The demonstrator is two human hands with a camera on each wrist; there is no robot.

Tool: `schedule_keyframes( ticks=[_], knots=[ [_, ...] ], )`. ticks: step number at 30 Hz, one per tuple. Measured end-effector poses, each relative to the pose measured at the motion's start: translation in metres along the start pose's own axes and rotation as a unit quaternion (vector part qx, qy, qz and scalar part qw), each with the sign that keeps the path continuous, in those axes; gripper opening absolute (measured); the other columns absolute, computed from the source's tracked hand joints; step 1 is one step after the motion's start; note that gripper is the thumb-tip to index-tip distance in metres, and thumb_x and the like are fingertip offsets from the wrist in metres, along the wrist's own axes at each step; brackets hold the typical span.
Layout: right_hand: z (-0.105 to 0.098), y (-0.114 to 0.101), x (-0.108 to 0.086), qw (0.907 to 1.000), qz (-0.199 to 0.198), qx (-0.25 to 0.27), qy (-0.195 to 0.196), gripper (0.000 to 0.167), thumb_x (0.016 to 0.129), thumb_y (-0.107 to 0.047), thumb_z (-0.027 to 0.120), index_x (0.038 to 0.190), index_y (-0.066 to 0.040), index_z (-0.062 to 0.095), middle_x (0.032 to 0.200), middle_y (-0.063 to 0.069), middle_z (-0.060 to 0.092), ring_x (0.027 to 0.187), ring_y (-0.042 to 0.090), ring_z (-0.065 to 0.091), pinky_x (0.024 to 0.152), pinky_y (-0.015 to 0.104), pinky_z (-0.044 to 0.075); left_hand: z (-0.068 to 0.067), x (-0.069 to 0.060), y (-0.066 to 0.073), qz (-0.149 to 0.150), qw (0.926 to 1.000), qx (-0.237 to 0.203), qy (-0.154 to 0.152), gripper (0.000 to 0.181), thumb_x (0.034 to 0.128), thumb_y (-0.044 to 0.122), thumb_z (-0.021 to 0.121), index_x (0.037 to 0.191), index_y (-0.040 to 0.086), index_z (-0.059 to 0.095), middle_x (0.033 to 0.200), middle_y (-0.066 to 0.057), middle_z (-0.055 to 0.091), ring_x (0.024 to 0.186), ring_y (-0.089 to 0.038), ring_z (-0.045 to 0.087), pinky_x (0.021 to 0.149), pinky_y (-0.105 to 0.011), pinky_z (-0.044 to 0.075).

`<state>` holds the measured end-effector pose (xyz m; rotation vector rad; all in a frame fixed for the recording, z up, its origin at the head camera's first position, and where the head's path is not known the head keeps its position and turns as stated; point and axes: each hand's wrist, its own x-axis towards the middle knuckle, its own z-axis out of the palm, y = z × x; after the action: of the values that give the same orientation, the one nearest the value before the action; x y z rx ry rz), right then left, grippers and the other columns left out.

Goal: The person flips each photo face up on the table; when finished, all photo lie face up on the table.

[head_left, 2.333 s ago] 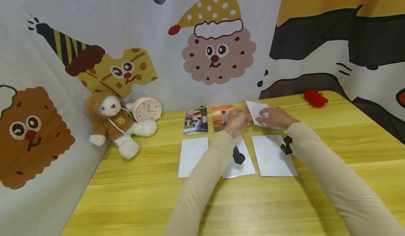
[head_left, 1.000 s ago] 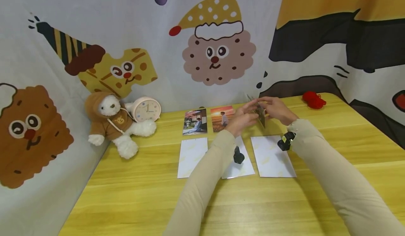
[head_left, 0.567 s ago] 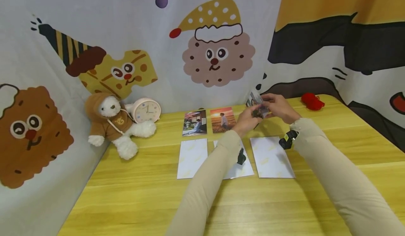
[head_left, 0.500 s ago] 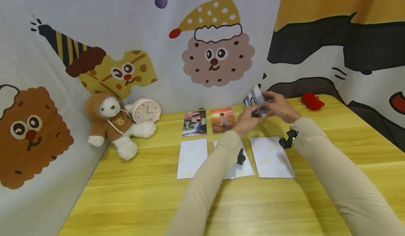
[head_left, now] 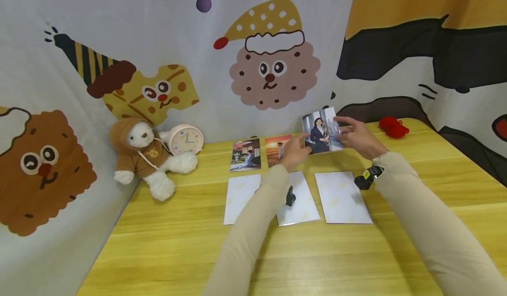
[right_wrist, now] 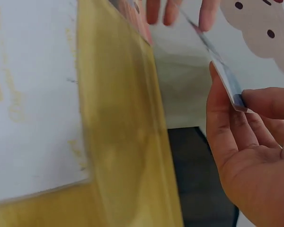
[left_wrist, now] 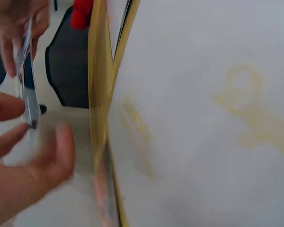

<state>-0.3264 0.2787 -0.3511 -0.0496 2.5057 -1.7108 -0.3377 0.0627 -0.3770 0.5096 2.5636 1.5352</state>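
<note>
A photo print (head_left: 320, 133) of a person in a dark suit is raised above the back of the table, picture side toward me. My right hand (head_left: 361, 139) pinches its right edge between thumb and fingers, plain in the right wrist view, where the print (right_wrist: 222, 71) appears nearly edge-on. Close to the left edge is my left hand (head_left: 295, 151); in the left wrist view its fingertips touch the print (left_wrist: 29, 90), while the blurred thumb stands apart. Two other photos, a garden scene (head_left: 245, 155) and a sunset field (head_left: 274, 148), lie picture up in the back row.
In front lie three white cards, the left card (head_left: 239, 199), middle card (head_left: 299, 203) partly under my left arm, and right card (head_left: 342, 197). A teddy bear (head_left: 152, 155) and a round clock (head_left: 186, 139) are at back left, red yarn (head_left: 393, 127) at back right.
The print was first white side up, then got lifted and turned over between both hands. Now its picture faces me, and my left hand has drawn back leftward to its edge.
</note>
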Motion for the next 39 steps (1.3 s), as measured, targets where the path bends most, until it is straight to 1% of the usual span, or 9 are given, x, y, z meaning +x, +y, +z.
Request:
schedule_keyframes(
  ticks=[5, 9, 12, 17, 21, 27, 31, 36, 39],
  knots=[
    [-0.002, 0.010, -0.004, 0.9997, 0.018, 0.012, -0.013, 0.074, 0.099, 0.002, 0.045, 0.163, -0.023, 0.016, 0.162, 0.027, 0.023, 0.137, 0.044, 0.041, 0.116, 0.052, 0.039, -0.004, -0.003, -0.006, -0.013, 0.9958, -0.091, 0.002, 0.065, 0.0890, -0.009, 0.063, 0.147, 0.018, 0.052, 0.105, -0.012, 0.068, 0.054, -0.009, 0.049, 0.054, -0.029, 0.050],
    [-0.001, 0.011, -0.005, 0.9997, 0.021, -0.013, 0.002, 0.063, 0.103, -0.009, 0.050, 0.160, -0.020, 0.026, 0.152, 0.027, 0.035, 0.125, 0.037, 0.048, 0.108, 0.041, 0.051, -0.007, -0.004, -0.006, -0.007, 0.9935, -0.114, 0.002, 0.069, 0.0845, -0.011, 0.068, 0.145, 0.019, 0.054, 0.107, -0.014, 0.070, 0.075, -0.014, 0.062, 0.081, -0.047, 0.060],
    [0.001, 0.010, -0.004, 0.9992, 0.023, -0.027, 0.020, 0.060, 0.103, -0.014, 0.055, 0.158, -0.018, 0.032, 0.143, 0.025, 0.043, 0.117, 0.032, 0.050, 0.097, 0.029, 0.054, -0.009, -0.004, -0.005, 0.001, 0.9937, -0.112, 0.007, 0.068, 0.0844, -0.010, 0.069, 0.144, 0.020, 0.055, 0.107, -0.012, 0.068, 0.086, -0.019, 0.066, 0.088, -0.051, 0.059],
    [0.002, 0.014, -0.005, 0.9980, 0.026, -0.048, 0.031, 0.060, 0.101, -0.014, 0.057, 0.157, -0.017, 0.036, 0.139, 0.023, 0.047, 0.114, 0.032, 0.052, 0.099, 0.034, 0.055, -0.007, -0.003, -0.007, 0.001, 0.9942, -0.108, 0.005, 0.068, 0.0846, -0.011, 0.069, 0.144, 0.018, 0.055, 0.108, -0.013, 0.068, 0.087, -0.015, 0.064, 0.085, -0.043, 0.060],
    [0.003, 0.022, -0.004, 0.9974, 0.018, -0.058, 0.038, 0.058, 0.100, -0.008, 0.058, 0.155, -0.013, 0.039, 0.133, 0.024, 0.049, 0.111, 0.033, 0.052, 0.090, 0.027, 0.057, -0.002, -0.001, -0.010, -0.017, 0.9953, -0.094, 0.011, 0.065, 0.0838, -0.010, 0.071, 0.142, 0.016, 0.057, 0.095, -0.010, 0.068, 0.073, -0.009, 0.057, 0.069, -0.030, 0.056],
    [0.009, 0.030, 0.002, 0.9917, 0.031, -0.118, 0.042, 0.052, 0.097, -0.006, 0.058, 0.148, -0.007, 0.047, 0.126, 0.027, 0.054, 0.105, 0.034, 0.052, 0.078, 0.025, 0.052, 0.003, 0.004, -0.005, -0.074, 0.9963, -0.024, 0.035, 0.056, 0.0818, 0.000, 0.079, 0.134, 0.013, 0.064, 0.075, -0.002, 0.068, 0.065, -0.012, 0.058, 0.060, -0.026, 0.051],
    [0.011, 0.030, 0.007, 0.9805, 0.038, -0.187, 0.049, 0.047, 0.096, -0.011, 0.060, 0.142, -0.005, 0.053, 0.128, 0.028, 0.056, 0.104, 0.036, 0.055, 0.084, 0.037, 0.054, 0.005, 0.007, 0.000, -0.099, 0.9937, 0.043, 0.031, 0.052, 0.0809, 0.008, 0.083, 0.130, 0.012, 0.067, 0.092, -0.005, 0.074, 0.076, -0.014, 0.064, 0.069, -0.029, 0.056],
    [0.015, 0.024, 0.014, 0.9656, 0.024, -0.254, 0.053, 0.044, 0.091, -0.008, 0.062, 0.134, 0.001, 0.059, 0.132, 0.031, 0.057, 0.106, 0.039, 0.056, 0.093, 0.051, 0.053, 0.010, 0.012, -0.002, -0.102, 0.9813, 0.155, 0.053, 0.042, 0.0783, 0.018, 0.087, 0.118, 0.011, 0.074, 0.118, -0.004, 0.073, 0.108, -0.019, 0.066, 0.087, -0.030, 0.058],
    [0.019, 0.021, 0.017, 0.9570, 0.029, -0.285, 0.045, 0.044, 0.089, -0.006, 0.063, 0.132, 0.002, 0.061, 0.138, 0.031, 0.053, 0.110, 0.040, 0.052, 0.100, 0.056, 0.049, 0.013, 0.016, -0.006, -0.099, 0.9709, 0.210, 0.059, 0.035, 0.0766, 0.022, 0.088, 0.109, 0.013, 0.078, 0.115, -0.001, 0.075, 0.112, -0.020, 0.065, 0.092, -0.030, 0.056]
  ],
)
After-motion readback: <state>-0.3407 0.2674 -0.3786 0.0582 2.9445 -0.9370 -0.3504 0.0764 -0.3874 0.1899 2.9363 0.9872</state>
